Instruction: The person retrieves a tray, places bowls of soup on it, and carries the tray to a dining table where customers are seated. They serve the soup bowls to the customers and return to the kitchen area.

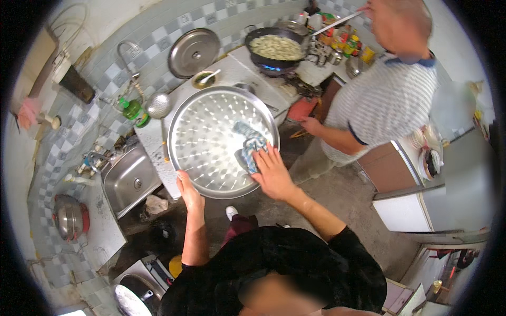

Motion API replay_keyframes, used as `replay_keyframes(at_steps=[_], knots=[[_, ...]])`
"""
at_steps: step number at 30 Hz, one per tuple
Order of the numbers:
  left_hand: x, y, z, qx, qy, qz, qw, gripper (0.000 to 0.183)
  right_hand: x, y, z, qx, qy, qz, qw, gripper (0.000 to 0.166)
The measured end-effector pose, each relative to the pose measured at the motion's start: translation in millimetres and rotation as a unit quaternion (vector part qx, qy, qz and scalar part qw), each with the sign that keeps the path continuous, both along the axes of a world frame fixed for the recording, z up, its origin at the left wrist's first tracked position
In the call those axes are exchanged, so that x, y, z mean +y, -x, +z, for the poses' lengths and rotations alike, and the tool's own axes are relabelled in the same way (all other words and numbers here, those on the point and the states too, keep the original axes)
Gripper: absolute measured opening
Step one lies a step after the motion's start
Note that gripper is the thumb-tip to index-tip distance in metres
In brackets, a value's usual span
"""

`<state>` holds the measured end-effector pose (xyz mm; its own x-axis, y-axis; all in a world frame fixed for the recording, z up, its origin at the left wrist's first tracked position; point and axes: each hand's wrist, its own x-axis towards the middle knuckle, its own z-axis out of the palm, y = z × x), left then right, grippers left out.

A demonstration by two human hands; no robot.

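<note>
A large round metal tray (197, 138) with a raised rim is held up in front of me, its dimpled inner face towards me. My left hand (191, 193) grips the tray's rim at the lower left. With fingers spread, my right hand (274, 172) presses a blue and white patterned cloth (253, 144) against the tray's lower right part. Part of the cloth is hidden under the fingers. Behind the tray runs a light worktop (233, 65), partly covered by it.
Right of me a person (387, 106) stands at the stove, near a wok of dumplings (275, 47) over a blue flame. A skimmer (159, 106), a green bottle (134, 112) and a bowl with a spoon (203, 79) are on the worktop. A steel sink (132, 179) lies left.
</note>
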<state>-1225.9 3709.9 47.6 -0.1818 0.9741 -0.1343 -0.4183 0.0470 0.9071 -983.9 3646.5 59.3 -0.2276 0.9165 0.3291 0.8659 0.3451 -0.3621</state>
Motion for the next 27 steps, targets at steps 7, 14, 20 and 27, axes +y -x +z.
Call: replay_keyframes(at_steps=[7,14,20,27], knots=[[-113,-93,-37,0.025,0.046,-0.125,0.991,0.063,-163,-82,-39,0.093,0.056,0.161,0.981,0.04],[-163,-223,-103,0.068,0.208,-0.35,0.911,0.06,-311,-240,-60,0.213,0.093,-0.166,0.958,0.025],[-196,-364,-90,0.101,0.346,-0.494,0.791,0.05,-437,-342,-83,0.642,-0.246,-0.589,0.425,0.047],[-249,-547,-182,-0.081,0.481,-0.635,0.599,0.034,-343,-356,-72,0.519,-0.363,-0.508,0.585,0.053]])
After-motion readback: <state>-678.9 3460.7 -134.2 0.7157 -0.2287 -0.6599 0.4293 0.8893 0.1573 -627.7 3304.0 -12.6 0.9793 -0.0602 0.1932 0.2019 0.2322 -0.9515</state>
